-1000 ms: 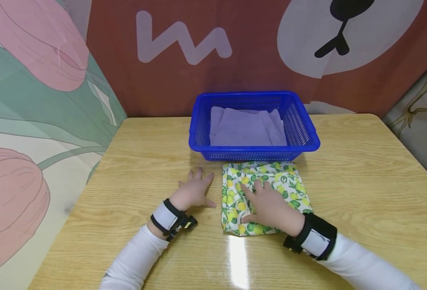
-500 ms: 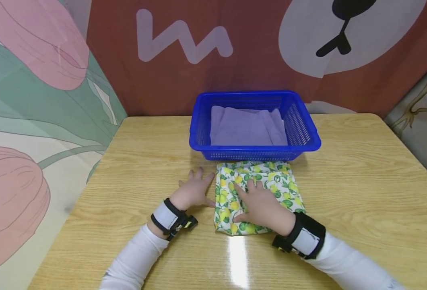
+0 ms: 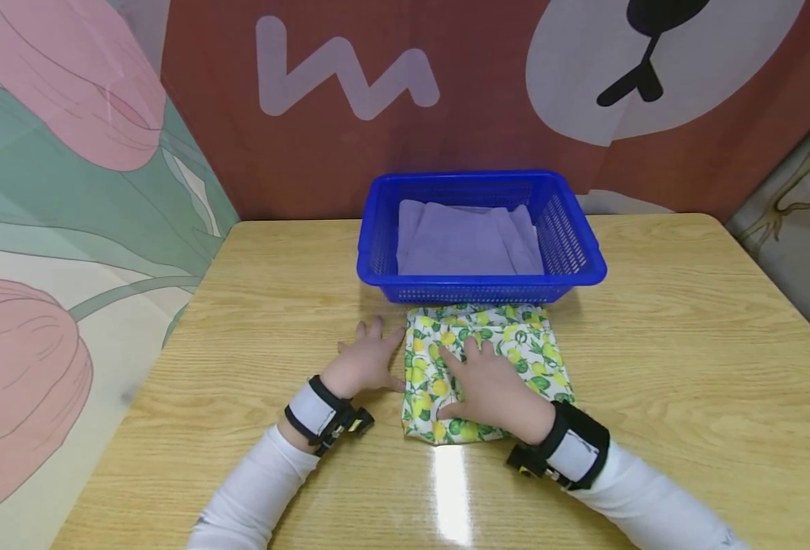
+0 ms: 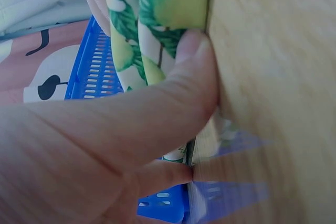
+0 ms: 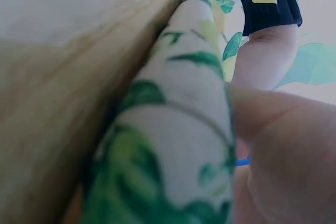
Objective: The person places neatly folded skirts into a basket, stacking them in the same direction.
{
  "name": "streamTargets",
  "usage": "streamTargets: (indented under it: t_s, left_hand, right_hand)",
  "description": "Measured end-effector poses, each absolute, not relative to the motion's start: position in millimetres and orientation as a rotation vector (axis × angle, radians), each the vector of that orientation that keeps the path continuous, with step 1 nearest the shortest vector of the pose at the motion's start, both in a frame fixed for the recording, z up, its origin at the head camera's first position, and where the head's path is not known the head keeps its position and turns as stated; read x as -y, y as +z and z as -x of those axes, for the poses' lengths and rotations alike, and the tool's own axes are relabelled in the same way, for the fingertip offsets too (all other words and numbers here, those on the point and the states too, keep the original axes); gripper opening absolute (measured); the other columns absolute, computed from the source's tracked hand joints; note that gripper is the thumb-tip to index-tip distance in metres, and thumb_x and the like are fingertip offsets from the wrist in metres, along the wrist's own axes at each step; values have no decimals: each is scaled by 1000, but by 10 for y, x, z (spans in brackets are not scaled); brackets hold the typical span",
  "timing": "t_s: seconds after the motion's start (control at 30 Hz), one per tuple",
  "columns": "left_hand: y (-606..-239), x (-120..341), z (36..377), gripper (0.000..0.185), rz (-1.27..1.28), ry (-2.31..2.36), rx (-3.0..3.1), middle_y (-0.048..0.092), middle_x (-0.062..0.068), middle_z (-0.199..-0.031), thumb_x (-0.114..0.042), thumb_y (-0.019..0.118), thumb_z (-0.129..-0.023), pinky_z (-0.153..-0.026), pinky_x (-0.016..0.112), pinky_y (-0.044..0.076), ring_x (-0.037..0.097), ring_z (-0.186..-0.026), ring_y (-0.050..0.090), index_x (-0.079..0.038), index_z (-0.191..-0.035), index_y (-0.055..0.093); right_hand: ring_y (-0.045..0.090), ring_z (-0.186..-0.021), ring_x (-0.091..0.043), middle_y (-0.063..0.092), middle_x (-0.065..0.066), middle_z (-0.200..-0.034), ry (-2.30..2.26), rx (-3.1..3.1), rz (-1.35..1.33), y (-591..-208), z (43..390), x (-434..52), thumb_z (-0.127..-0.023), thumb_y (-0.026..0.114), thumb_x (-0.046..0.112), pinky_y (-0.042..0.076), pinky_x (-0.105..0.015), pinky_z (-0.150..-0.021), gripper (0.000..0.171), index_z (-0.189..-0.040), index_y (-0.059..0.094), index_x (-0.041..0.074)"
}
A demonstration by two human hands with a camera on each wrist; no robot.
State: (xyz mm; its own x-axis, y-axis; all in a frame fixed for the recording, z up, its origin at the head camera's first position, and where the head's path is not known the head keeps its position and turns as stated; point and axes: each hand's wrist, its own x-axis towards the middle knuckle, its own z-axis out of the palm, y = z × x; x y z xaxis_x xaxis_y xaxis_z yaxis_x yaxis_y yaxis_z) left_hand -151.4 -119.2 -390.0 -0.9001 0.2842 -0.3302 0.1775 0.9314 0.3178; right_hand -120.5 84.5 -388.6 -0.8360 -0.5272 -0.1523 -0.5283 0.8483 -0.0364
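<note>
Sliding leftward over the past second, the folded lemon-print cloth (image 3: 485,372) has crossed the desk (image 3: 686,359) under the right hand (image 3: 492,391), so that its left edge now meets the left hand (image 3: 366,361), which has not shifted from its spot. The right hand lies flat on top of the cloth with fingers straight and spread, pressing it down rather than gripping it. The left hand rests palm-down on the wood with its fingers extended toward the basket; the left wrist view shows its thumb (image 4: 191,82) pressed against the cloth's stacked folded edges (image 4: 157,30), touching but not curled round them. The right wrist view shows the rounded fold of the cloth (image 5: 178,129) lying on the desk, with a finger of the right hand (image 5: 273,114) against it and the other wrist's black strap (image 5: 265,1) beyond. The cloth, white with yellow lemons and green leaves, sits near the front middle of the desk, its far edge just in front of a blue plastic basket (image 3: 579,244); whether the two touch cannot be told. Inside the basket lies a folded lilac cloth (image 3: 469,241). Both arms wear white sleeves (image 3: 253,489) and black-and-white wrist straps (image 3: 322,416). Behind the desk hangs a red-brown backdrop (image 3: 350,84) with a pale zigzag and a cartoon animal muzzle, and a tulip-print panel (image 3: 68,229) stands at the left.
</note>
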Motion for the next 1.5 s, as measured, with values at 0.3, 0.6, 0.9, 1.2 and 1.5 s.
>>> streamTargets:
  t_s: [0.3, 0.6, 0.9, 1.2, 1.5]
  left_hand:
    - [-3906, 1199, 1519, 96, -344, 406, -2716, 12, 25, -155, -40, 80, -71, -96, 79, 17, 52, -139, 7, -16, -149, 30]
    - [-3900, 1184, 1516, 97, -347, 398, -2722, 11, 25, -155, -41, 80, -71, -97, 78, 18, 52, -140, 7, -16, -150, 29]
    - [-3915, 1194, 1521, 97, -345, 388, -2726, 11, 24, -156, -41, 80, -71, -97, 78, 18, 51, -140, 7, -17, -150, 29]
    - [-3935, 1204, 1524, 97, -342, 387, -2718, 11, 25, -155, -41, 79, -72, -97, 79, 17, 52, -140, 6, -17, -150, 29]
    - [-3969, 1222, 1530, 83, -502, 464, -2764, 35, 27, -142, -34, 79, -75, -100, 61, 35, 43, -130, 33, -9, -144, 41]
  right_hand:
    - [54, -108, -35, 51, -18, -128, -382, -2679, 806, -3756, 1352, -1161, -86, 62, 51, 50, -46, -78, 68, -141, 45, 15]
    - [53, -116, -35, 55, -19, -129, -1056, -2373, 652, -3730, 1462, -1854, -98, 49, 33, 50, -40, -87, 50, -137, 46, 1]
    - [57, -95, 4, 47, -30, -132, -1463, -2444, 160, -3975, 1465, -2321, -101, 45, 29, 52, -19, -82, 53, -133, 42, -13]
    - [61, -99, 1, 60, 11, -111, -1932, -1997, 136, -4131, 1501, -2496, -98, 52, 21, 51, -19, -86, 46, -131, 38, -7]
    - [63, -104, -5, 65, 9, -112, -2003, -1664, 280, -4241, 1538, -2596, -102, 38, 12, 52, -24, -87, 24, -124, 44, 5]
